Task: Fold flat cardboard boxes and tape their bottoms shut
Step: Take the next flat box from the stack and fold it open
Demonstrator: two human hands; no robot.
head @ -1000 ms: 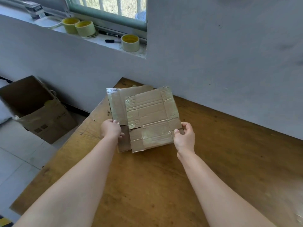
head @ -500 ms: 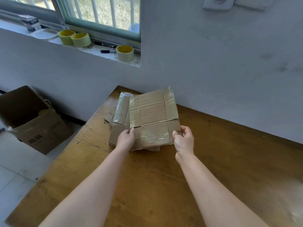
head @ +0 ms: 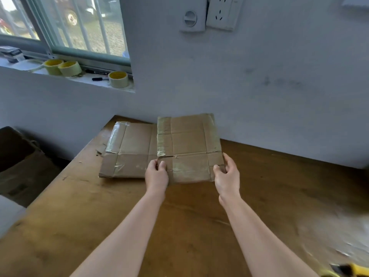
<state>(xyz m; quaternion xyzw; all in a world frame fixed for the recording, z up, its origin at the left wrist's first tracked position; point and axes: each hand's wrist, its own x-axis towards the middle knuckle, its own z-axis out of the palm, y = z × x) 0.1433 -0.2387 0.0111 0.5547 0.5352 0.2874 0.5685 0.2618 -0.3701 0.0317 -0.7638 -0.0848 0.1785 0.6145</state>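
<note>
I hold a flat brown cardboard box [head: 189,144], patched with old clear tape, lifted and tilted above the wooden table [head: 179,226]. My left hand [head: 156,173] grips its near left corner. My right hand [head: 226,173] grips its near right corner. A stack of other flat boxes [head: 127,150] lies on the table's far left corner, just left of the held box and partly behind it.
Three tape rolls [head: 118,79] and a marker [head: 99,78] sit on the windowsill at the upper left. An open cardboard carton [head: 18,164] stands on the floor left of the table. A yellow object [head: 347,270] shows at the bottom right edge. The wall runs close behind the table.
The held box has shifted right, off the stack, uncovering the flat boxes beneath. My left hand moved right along its near edge. The camera has tilted upward.
</note>
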